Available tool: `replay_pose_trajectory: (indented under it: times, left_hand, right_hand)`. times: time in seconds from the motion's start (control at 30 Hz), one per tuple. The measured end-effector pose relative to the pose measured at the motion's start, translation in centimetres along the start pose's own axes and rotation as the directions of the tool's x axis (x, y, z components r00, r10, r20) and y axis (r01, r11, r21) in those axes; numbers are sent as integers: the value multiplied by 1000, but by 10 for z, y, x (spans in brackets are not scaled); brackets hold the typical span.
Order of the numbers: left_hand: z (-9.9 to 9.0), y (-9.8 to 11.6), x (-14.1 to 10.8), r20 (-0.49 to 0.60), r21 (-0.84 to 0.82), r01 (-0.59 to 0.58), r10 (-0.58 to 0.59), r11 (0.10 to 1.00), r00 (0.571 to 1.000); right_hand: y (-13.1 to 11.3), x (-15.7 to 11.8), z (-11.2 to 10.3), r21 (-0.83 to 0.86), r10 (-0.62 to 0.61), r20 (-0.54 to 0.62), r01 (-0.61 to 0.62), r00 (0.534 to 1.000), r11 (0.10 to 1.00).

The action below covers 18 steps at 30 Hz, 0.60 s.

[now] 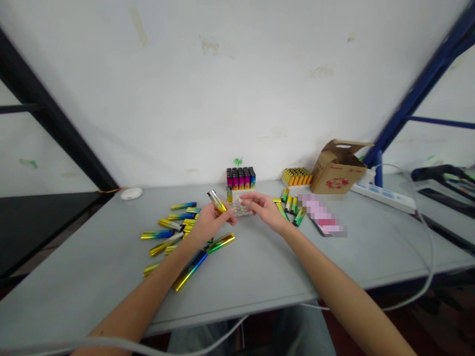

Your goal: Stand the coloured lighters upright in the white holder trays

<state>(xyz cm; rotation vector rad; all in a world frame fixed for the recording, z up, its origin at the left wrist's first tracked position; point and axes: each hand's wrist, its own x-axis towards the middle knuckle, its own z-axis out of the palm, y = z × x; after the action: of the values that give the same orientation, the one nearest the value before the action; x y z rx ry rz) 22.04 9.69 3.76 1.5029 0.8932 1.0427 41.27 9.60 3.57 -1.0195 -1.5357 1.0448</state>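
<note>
My left hand (214, 220) is closed around a silver-and-yellow lighter (217, 201) that tilts up and to the left. Beside it is a white holder tray (243, 209) with rows of small holes, where one lighter (229, 194) stands upright at the left rear. My right hand (261, 207) is over the tray's right side, thumb and fingers drawn together; whether anything is between them is too small to tell. Under and left of my left forearm lie several loose metallic lighters (189, 271) in yellow, blue, green and silver.
Against the wall stand a tray of pink-and-blue lighters (241, 179) and a tray of orange ones (297, 177). An open cardboard box (336, 173), a power strip (388, 197) and a blurred pink phone-like item (321, 215) are to the right. Several green-yellow lighters (291, 204) lie nearby. A white case (131, 194) sits far left.
</note>
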Motion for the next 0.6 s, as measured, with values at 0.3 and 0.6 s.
replay_pose_trajectory:
  times: [0.3,0.6]
  left_hand:
    - [-10,10,2,58,-417,161,-151,894,987]
    - [-18,16,2,179,-613,282,-218,738,959]
  right_hand:
    - [24,-3,-20,-793,-220,109,218,969,569]
    - [31,-8,-18,-873,-18,193,180,981,454]
